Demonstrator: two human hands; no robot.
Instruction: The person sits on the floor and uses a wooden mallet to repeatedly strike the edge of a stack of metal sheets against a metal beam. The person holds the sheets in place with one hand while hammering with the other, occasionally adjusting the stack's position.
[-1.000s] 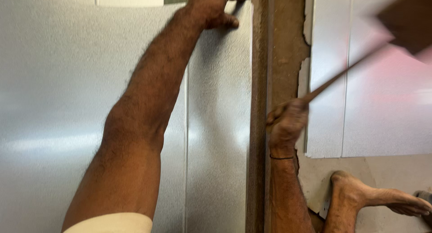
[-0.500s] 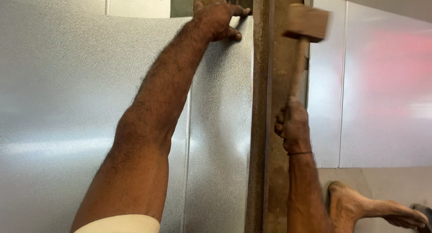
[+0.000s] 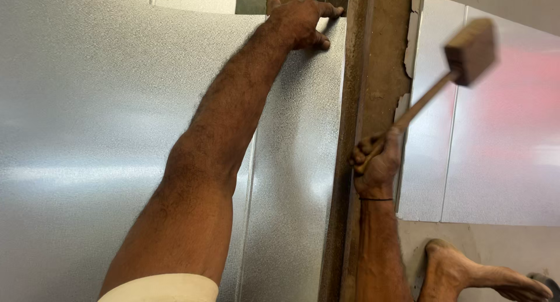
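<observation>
A bare foot [image 3: 466,276] rests near the pale wall panels [image 3: 501,150].

Sheet-metal workshop, large galvanised sheets [image 3: 87,133], rusty steel post [image 3: 361,104], wooden mallet [image 3: 466,51], bare concrete floor [image 3: 496,243]

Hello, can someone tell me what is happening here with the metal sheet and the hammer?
A person works on a silvery metal sheet beside a rusty brown upright post. The left hand presses on the sheet's top corner next to the post. The right hand has its grip on the handle of a wooden mallet, whose head is raised to the right of the post and blurred. A bare foot shows at the lower right.
</observation>
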